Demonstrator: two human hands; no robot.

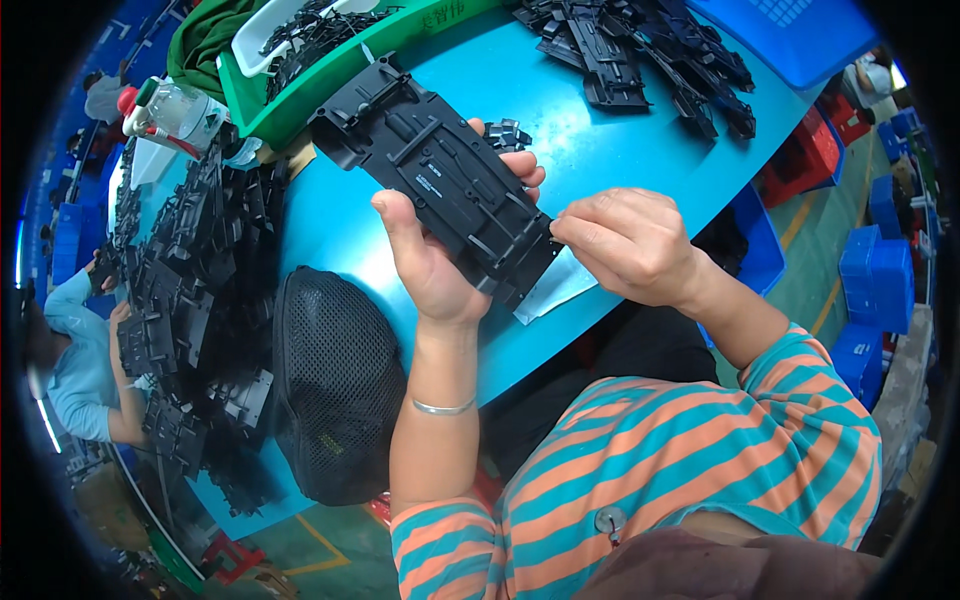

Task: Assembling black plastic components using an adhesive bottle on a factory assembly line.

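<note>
A long black moulded plastic chassis part [430, 165] is tilted across the middle of the view, above the blue tabletop [350, 235]. My left hand [443, 278] grips it from below, thumb on the near edge and fingertips curling round the far edge. At its lower right end, my right hand [635, 245] is closed in a pinch. Whatever lies between those fingertips is too small to make out. Beneath that end a white sheet [555, 288] rests on the table. Partly behind the chassis part sits a small black piece [510, 133].
Black plastic parts [605, 60] lie at the far right, with a larger heap [190, 260] on the left. A green crate [250, 105], a clear bottle [180, 112] and a black mesh bag [335, 385] stand nearby. Another person's blue sleeve [80, 390] shows at far left.
</note>
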